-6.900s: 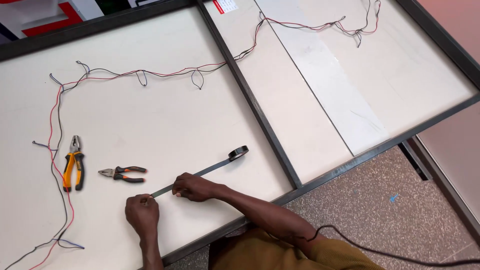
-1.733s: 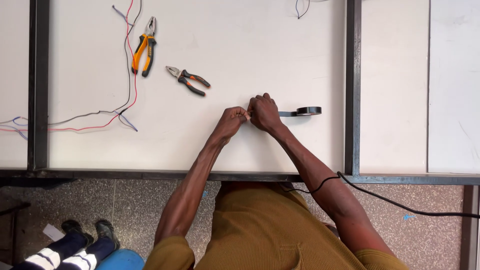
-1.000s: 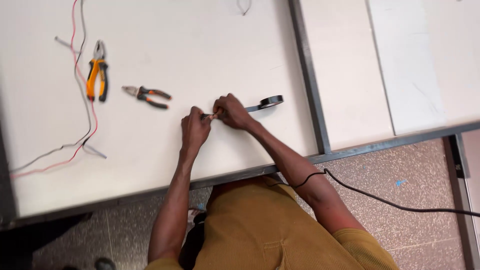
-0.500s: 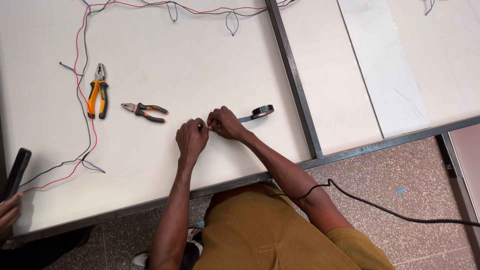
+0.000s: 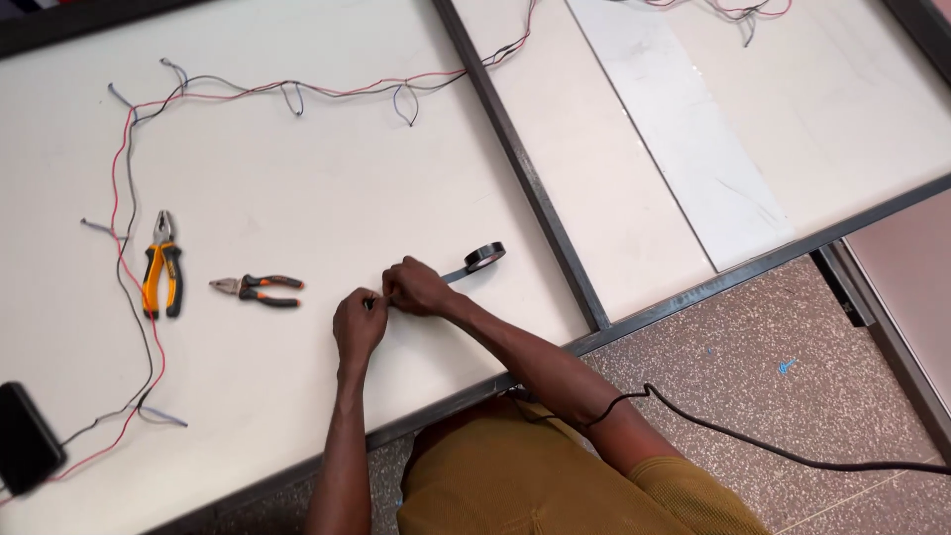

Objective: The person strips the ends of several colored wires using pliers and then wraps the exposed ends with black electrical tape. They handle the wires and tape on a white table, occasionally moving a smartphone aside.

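Note:
My left hand (image 5: 359, 324) and my right hand (image 5: 416, 287) meet on the white table (image 5: 297, 198), fingertips pinched together on the free end of a strip of black tape. The strip runs right from my right hand to a black tape roll (image 5: 484, 257) lying flat on the table. What sits between my fingertips is too small to make out.
Orange-handled pliers (image 5: 161, 274) and smaller red-and-black pliers (image 5: 256, 289) lie left of my hands. Red and grey wires (image 5: 127, 188) loop along the table's left and far sides. A black phone (image 5: 24, 440) lies at the left edge. A dark metal frame bar (image 5: 515, 163) divides the table. A black cable (image 5: 753, 441) crosses the floor.
The view has swung, so the table appears turned. My hands stay together on the tape end, which earlier stretched long from the roll and is now short. Someone's hand at the left edge is gone.

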